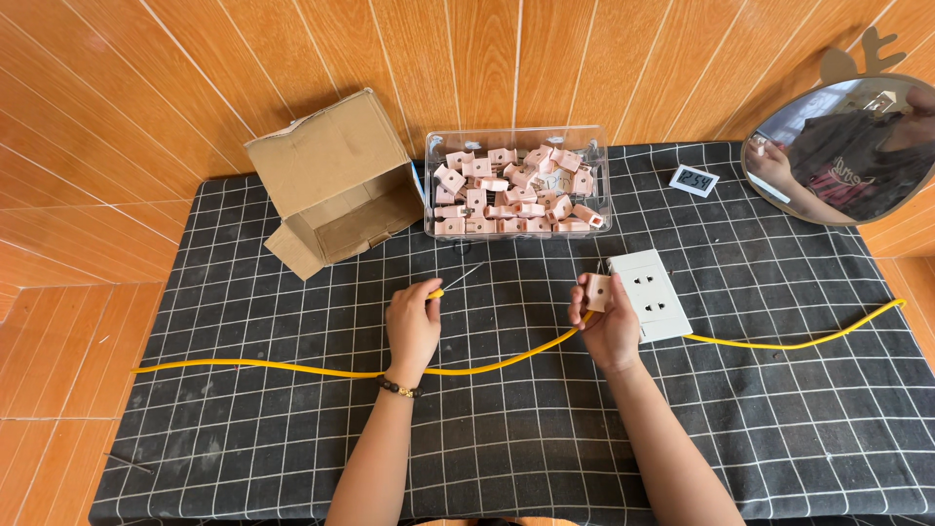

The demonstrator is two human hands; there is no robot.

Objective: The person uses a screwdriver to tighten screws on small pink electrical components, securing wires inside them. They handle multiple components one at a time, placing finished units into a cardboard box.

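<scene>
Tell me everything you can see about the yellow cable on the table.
The cable is thin, yellow and looks plastic-sheathed. It lies slack across the black checked cloth, from near the left edge, bowing up toward the right hand, then passing behind the white socket plate and out to the right edge. The left hand rests over it, pinching a yellow-handled tool, seemingly a screwdriver.

You face wall [545,58] of orange-brown wood-look panels with pale diagonal seams; same panelling runs down left side; table [779,429] before you under black cloth with white grid; round mirror [845,146] with antler-shaped top leans at right on wall; light even, soft, few shadows.
</scene>
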